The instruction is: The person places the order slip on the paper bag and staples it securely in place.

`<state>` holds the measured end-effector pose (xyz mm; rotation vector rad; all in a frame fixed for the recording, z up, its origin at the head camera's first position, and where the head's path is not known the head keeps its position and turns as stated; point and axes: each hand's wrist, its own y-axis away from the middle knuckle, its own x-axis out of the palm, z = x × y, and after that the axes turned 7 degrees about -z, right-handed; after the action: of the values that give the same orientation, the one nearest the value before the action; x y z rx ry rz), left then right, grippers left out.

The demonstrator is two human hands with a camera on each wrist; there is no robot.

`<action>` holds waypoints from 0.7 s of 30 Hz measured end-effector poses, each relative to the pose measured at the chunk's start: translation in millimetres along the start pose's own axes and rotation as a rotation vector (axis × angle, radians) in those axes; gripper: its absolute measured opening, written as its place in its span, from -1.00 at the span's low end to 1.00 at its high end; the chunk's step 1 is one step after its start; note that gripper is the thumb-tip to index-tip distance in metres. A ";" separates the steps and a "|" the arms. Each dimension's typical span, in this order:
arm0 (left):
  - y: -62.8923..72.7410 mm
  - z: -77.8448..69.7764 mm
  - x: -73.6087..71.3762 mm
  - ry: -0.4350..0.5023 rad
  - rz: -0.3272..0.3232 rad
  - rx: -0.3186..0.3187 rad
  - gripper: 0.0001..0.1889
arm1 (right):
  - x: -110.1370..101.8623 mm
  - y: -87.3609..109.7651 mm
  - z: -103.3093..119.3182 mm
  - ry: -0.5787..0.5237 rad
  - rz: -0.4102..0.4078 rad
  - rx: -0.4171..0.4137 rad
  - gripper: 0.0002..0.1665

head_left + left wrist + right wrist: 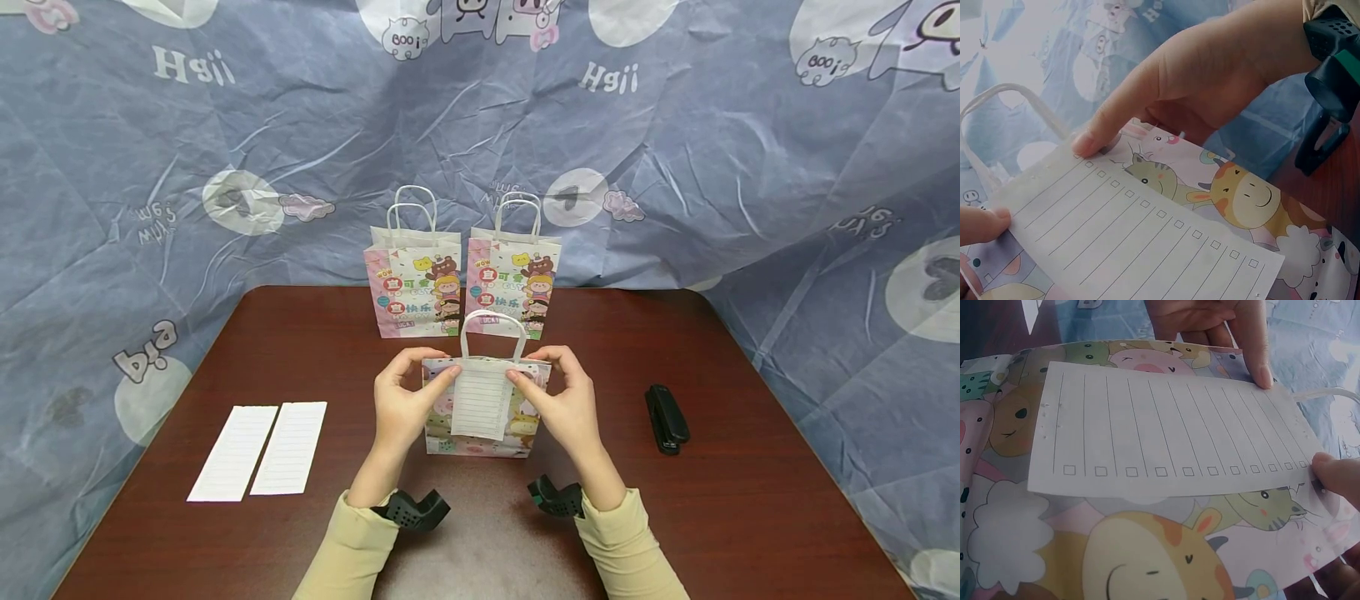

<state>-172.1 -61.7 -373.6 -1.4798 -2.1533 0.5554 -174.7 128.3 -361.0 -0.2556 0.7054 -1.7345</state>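
Observation:
In the head view a small paper gift bag (438,425) with cartoon animals and a white handle (495,317) is at the table's middle. A white lined slip (480,408) with small checkboxes (1179,224) lies against its near face, its top just below the rim. My left hand (403,402) pinches slip and bag at the upper left corner, thumb in front. At the upper right corner my right hand (567,402) does likewise. Behind the bag the other fingers are mostly hidden in the head view.
Two similar bags, one left (414,292) and one right (513,287), stand upright behind. Two lined slips, one left (232,454) and one right (289,448), lie on the table's left side. A black stapler (666,419) lies at right. Blue printed cloth (337,125) hangs around the table.

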 end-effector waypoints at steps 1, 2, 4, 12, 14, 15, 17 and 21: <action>-0.2 0.9 -0.3 0.024 0.006 -0.018 -0.75 | 0.0 -0.1 0.0 -0.005 0.007 0.007 -0.65; -0.4 1.5 -0.4 0.040 0.012 -0.035 -0.73 | 0.0 -0.3 -0.2 -0.007 0.013 0.014 -0.66; -1.1 2.7 -0.6 0.055 0.019 -0.054 -0.68 | -0.4 -0.6 -1.4 -0.022 0.028 0.030 -0.68; -3.1 4.2 -2.8 0.084 0.072 -0.145 -0.73 | -2.0 -1.6 -3.9 -0.085 0.091 0.097 -0.77; -3.2 4.7 -3.5 0.069 0.092 -0.159 -0.76 | -2.2 -1.5 -4.4 -0.088 0.097 0.086 -0.78; -3.0 7.5 -3.8 0.070 0.104 -0.166 -0.77 | -2.4 -1.4 -4.8 -0.091 0.101 0.081 -0.78; -2.3 14.6 -4.6 0.082 0.128 -0.188 -0.78 | -2.6 -1.1 -5.7 -0.099 0.108 0.072 -0.79; -0.6 32.2 -6.0 0.120 0.171 -0.234 -0.79 | -2.9 -0.6 -7.4 -0.102 0.117 0.069 -0.81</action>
<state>-189.4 -69.7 -400.2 -1.7867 -2.0662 0.2695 -178.2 133.5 -365.9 -0.2479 0.5743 -1.6191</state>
